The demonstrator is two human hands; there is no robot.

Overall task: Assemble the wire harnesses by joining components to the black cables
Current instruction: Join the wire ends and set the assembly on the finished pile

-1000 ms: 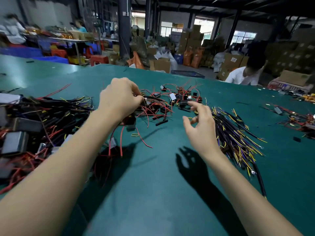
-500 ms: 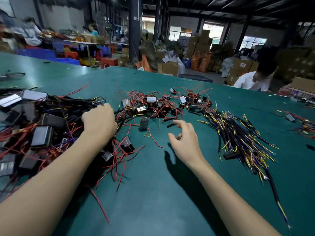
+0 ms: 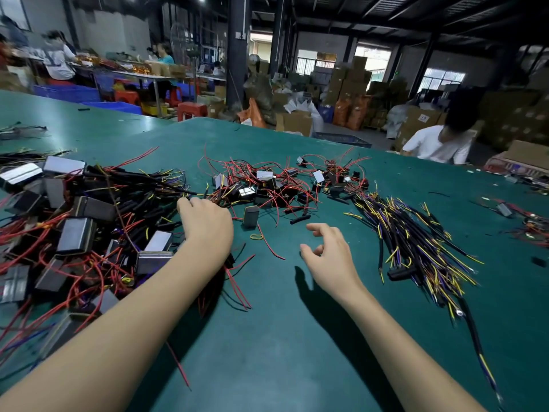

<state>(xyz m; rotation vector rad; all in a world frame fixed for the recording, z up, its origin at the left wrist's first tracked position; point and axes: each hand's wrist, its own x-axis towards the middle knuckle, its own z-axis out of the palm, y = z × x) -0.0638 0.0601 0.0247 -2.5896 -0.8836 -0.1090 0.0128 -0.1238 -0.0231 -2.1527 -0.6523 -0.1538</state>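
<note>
**Two hands by the wire piles**

Your left hand (image 3: 208,226) sits at the edge of the big pile of finished boxes (image 3: 74,233), on the left side of the green table (image 3: 297,352). The fingers are curled down, with the back of the hand facing up. You cannot tell if it holds anything, because the fingertips are hidden under the hand.

Your right hand (image 3: 329,257) floats just above the green table, a bit to the right of your left hand. Its fingers are loose and a little bent. It holds nothing.

The black cables (image 3: 416,242) lie in a bunch to the right of your right hand, well apart from it. They have yellow and purple ends. One long black cable trails from the bunch toward the near edge of the table.

Behind both hands, farther across the table, is a heap of small parts with red wires (image 3: 267,185). One small grey box (image 3: 250,216) stands alone between that heap and your left hand. A yellow rubber band (image 3: 256,236) lies on the table just in front of the grey box.

A person in a white shirt (image 3: 436,144) sits past the far edge of the table.
</note>
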